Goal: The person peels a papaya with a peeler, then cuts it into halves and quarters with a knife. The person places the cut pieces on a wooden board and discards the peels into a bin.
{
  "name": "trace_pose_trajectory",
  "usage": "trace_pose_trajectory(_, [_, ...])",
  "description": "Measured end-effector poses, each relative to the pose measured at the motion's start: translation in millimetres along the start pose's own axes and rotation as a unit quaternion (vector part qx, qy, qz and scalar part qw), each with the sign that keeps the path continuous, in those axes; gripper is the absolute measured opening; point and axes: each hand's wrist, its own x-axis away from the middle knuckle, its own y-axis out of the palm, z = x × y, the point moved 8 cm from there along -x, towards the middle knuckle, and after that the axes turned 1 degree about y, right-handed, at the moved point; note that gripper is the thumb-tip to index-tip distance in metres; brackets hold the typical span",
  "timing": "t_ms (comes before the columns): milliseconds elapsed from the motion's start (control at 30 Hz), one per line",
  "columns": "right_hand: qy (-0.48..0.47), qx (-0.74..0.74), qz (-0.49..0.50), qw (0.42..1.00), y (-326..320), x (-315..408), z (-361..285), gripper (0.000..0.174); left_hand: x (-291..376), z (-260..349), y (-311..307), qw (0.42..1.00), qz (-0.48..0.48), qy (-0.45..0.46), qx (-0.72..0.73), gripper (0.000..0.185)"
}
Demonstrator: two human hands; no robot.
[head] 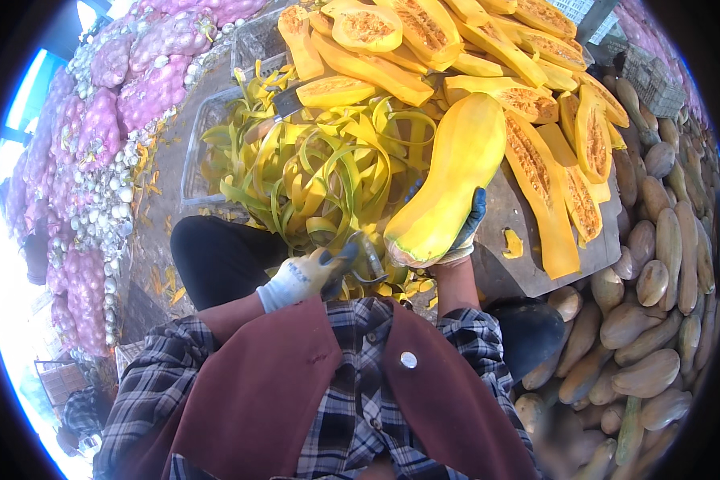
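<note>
My right hand [469, 231], in a glove with dark-coated fingers, grips a large butternut-type squash [450, 174] from its right side and underneath. The squash is tilted, its far end up and its near end close to my vest. Its surface is mostly bare yellow-orange, with green streaks along the right edge and a pale patch at the near end. My left hand [312, 273], also gloved, is closed around a metal peeler [370, 258] just left of the squash's near end, apart from it. The peeler's handle is mostly hidden by the fingers.
Long yellow-green peelings [330, 174] pile over a clear plastic crate [195, 150]. A broad-bladed knife [287, 103] lies on them. Halved squashes [534, 186] cover a board [525, 264]. Unpeeled squashes [642, 324] heap at the right; net sacks of onions [150, 90] stand left.
</note>
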Motion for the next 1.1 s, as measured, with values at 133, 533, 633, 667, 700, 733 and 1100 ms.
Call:
trace_pose_trajectory(133, [0.011, -0.018, -0.012, 1.0, 7.4, 6.2, -1.4, 0.09, 7.3, 8.5, -43.0, 0.993, 0.059, 0.004, 0.098, 0.064])
trace_pose_trajectory(533, [0.021, 0.059, 0.077, 0.995, -18.8, 6.4, -14.5, 0.063, 13.4, -21.5, -4.0, 0.998, -0.05, -0.028, 0.011, 0.072])
trace_pose_trajectory(633, [0.037, 0.08, 0.094, 0.992, -26.3, 17.6, -26.1, 0.052, -4.5, -0.6, -47.8, 0.991, 0.09, 0.01, 0.103, 0.069])
trace_pose_trajectory(667, [0.032, 0.109, 0.104, 0.988, -39.7, 18.1, -29.2, 0.05, -16.3, 12.9, -63.7, 0.981, 0.134, 0.035, 0.134, 0.069])
trace_pose_trajectory(700, [0.026, 0.137, 0.113, 0.984, -54.2, 16.1, -31.9, 0.048, -28.8, 27.3, -72.0, 0.983, 0.117, 0.031, 0.136, 0.067])
trace_pose_trajectory(733, [0.015, 0.159, 0.138, 0.977, -52.3, 15.3, -34.8, 0.048, -43.5, 31.9, -62.6, 0.978, 0.13, 0.054, 0.153, 0.065])
trace_pose_trajectory(1100, [-0.123, 0.413, 0.273, 0.86, -79.5, 40.3, -52.3, 0.085, -137.2, 39.5, -70.3, 0.947, 0.172, 0.052, 0.266, 0.047])
